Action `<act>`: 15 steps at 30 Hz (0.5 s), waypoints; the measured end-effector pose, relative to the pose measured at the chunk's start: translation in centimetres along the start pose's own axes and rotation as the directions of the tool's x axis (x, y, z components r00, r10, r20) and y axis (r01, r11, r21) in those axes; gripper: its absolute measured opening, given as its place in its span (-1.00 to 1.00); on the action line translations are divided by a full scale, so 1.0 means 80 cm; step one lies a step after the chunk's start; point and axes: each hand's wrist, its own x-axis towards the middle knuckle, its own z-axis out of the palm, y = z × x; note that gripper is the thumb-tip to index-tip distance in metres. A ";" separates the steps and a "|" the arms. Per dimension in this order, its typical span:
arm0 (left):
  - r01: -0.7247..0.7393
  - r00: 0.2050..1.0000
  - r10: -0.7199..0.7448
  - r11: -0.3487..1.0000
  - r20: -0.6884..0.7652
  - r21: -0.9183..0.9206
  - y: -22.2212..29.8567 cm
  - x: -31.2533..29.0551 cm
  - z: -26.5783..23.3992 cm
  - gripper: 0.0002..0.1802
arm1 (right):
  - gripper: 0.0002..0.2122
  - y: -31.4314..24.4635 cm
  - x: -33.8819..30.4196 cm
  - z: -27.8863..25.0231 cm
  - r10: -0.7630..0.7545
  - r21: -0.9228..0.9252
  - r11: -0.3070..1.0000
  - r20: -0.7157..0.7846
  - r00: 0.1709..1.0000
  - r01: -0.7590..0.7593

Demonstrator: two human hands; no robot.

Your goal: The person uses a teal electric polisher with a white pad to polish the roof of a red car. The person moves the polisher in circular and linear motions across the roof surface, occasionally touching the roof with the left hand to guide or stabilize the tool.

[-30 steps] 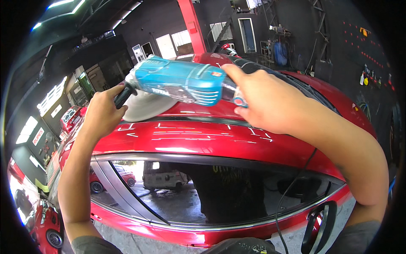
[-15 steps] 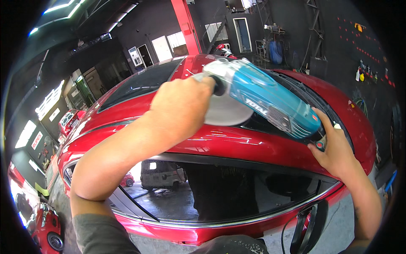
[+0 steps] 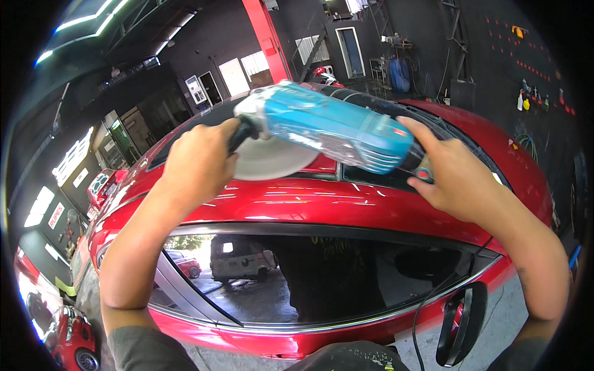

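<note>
A teal and silver car polisher (image 3: 334,127) lies across my view above the roof of a glossy red car (image 3: 272,207). My left hand (image 3: 197,157) is wrapped round its black side handle (image 3: 242,133), near the polisher's head. At the other end, my right hand (image 3: 458,173) grips the black rear handle, with the thumb near a red button. Under the head, the round pale pad (image 3: 275,162) sits over the roof edge and is smeared by motion. Whether it presses fully flat on the paint I cannot tell.
Below the roof runs the dark side window (image 3: 352,278), with a black door mirror (image 3: 463,324) low on the right. A black cord (image 3: 417,331) hangs down past the door. Another red car (image 3: 74,340) stands at lower left. A red pillar (image 3: 263,40) rises behind.
Both hands have moved the polisher left along the roof. It now lies more level, and the pad sits farther left on the roof edge.
</note>
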 end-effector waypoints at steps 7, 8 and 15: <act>0.225 0.973 -0.227 0.973 -0.049 -0.050 -0.136 -0.047 -0.007 -0.44 | -0.23 -0.109 0.130 0.015 -0.060 -0.030 0.997 0.180 0.982 0.066; 0.250 0.966 -0.252 0.966 -0.047 -0.060 -0.146 -0.046 -0.008 -0.41 | -0.24 -0.116 0.141 0.017 -0.099 -0.049 0.993 0.160 0.982 0.108; 0.101 0.993 -0.099 0.994 0.060 -0.046 -0.138 -0.001 -0.022 -0.38 | -0.26 -0.096 0.134 -0.019 -0.120 -0.049 0.990 0.221 0.968 0.134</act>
